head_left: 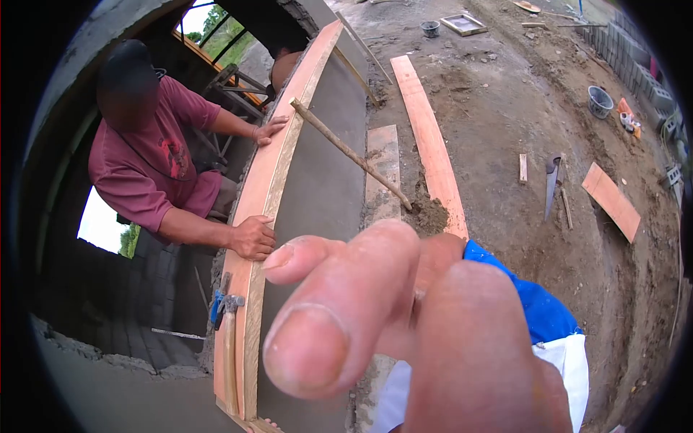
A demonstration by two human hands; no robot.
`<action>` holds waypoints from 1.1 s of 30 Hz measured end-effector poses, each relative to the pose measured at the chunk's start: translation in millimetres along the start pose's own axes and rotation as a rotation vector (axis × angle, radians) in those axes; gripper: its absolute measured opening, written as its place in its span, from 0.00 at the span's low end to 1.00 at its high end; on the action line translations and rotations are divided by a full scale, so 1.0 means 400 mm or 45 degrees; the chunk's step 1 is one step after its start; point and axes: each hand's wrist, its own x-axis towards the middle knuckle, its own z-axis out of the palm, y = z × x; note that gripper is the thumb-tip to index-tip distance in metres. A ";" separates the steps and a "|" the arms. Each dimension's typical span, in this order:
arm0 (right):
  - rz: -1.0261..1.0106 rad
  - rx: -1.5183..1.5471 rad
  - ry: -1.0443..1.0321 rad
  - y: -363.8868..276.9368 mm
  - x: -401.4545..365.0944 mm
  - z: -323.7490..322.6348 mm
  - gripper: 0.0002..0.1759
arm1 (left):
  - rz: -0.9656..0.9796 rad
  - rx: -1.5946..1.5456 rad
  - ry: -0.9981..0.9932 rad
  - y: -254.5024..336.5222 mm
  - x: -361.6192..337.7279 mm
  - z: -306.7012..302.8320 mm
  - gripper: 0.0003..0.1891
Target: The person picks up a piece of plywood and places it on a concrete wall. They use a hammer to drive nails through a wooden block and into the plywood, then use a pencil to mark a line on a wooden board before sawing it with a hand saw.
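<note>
Very close to the camera, my right hand (404, 325) fills the lower middle, fingers apart and slightly bent, nothing visible between them. Only the fingertips of my left hand (271, 425) show at the bottom edge, curled at the lower end of a long wooden board (253, 289). This board lies along the top of a window opening's sill. A hammer (231, 310) rests on its near part. Across the board, a co-worker in a maroon shirt (162, 144) has both hands on it. A thin stick (346, 151) leans from the ground against its outer edge.
On the ground to the right lie a long plank (429, 137), a handsaw (551, 184), a short wood piece (522, 168) and a flat board (612, 200). Farther off are a bucket (600, 102), a wooden frame (463, 25) and stacked concrete blocks (635, 54). Blue cloth (520, 289) shows beside my hand.
</note>
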 end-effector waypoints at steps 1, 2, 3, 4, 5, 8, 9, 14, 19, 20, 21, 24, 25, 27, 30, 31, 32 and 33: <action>-0.007 -0.007 0.007 -0.008 0.017 -0.033 0.45 | 0.005 0.030 0.011 0.022 -0.016 0.030 0.30; -0.009 -0.016 0.008 -0.016 0.034 -0.064 0.44 | 0.022 0.053 0.027 0.041 -0.028 0.064 0.30; -0.007 -0.031 0.012 -0.026 0.047 -0.090 0.44 | 0.028 0.083 0.036 0.057 -0.044 0.089 0.30; 0.000 -0.044 0.022 -0.038 0.060 -0.120 0.43 | 0.040 0.113 0.046 0.071 -0.059 0.121 0.30; 0.011 -0.055 0.031 -0.054 0.074 -0.148 0.42 | 0.046 0.133 0.051 0.088 -0.079 0.153 0.30; 0.005 -0.101 0.045 -0.139 0.130 -0.223 0.39 | 0.093 0.210 0.015 0.138 -0.141 0.265 0.30; -0.006 -0.122 0.052 -0.179 0.149 -0.243 0.39 | 0.116 0.230 -0.002 0.149 -0.167 0.303 0.30; -0.046 -0.235 0.058 -0.382 0.242 -0.323 0.35 | 0.207 0.328 -0.148 0.202 -0.281 0.508 0.30; -0.034 -0.335 0.058 -0.525 0.319 -0.400 0.32 | 0.201 0.404 -0.274 0.187 -0.385 0.680 0.31; -0.034 -0.358 0.067 -0.551 0.335 -0.429 0.32 | 0.199 0.426 -0.296 0.186 -0.409 0.723 0.31; -0.037 -0.383 0.076 -0.572 0.350 -0.462 0.32 | 0.192 0.455 -0.324 0.180 -0.432 0.769 0.31; 0.070 -0.501 0.056 -0.603 0.349 -0.601 0.31 | 0.155 0.556 -0.422 0.144 -0.487 0.931 0.31; 0.168 -0.582 0.022 -0.601 0.331 -0.667 0.30 | 0.123 0.593 -0.451 0.113 -0.510 0.984 0.31; 0.462 -0.838 -0.116 -0.611 0.276 -0.821 0.33 | 0.050 0.681 -0.523 0.035 -0.553 1.106 0.32; 1.088 -1.152 -0.368 -0.680 0.145 -1.051 0.28 | -0.130 0.853 -0.642 -0.116 -0.619 1.303 0.32; 1.334 -1.125 -0.440 -0.717 0.088 -1.130 0.27 | -0.200 0.915 -0.680 -0.158 -0.643 1.372 0.32; 1.587 -1.081 -0.545 -0.769 0.040 -1.215 0.26 | -0.274 0.978 -0.722 -0.209 -0.665 1.435 0.32; 1.839 -1.007 -0.644 -0.826 -0.011 -1.290 0.25 | -0.350 1.041 -0.758 -0.253 -0.686 1.493 0.33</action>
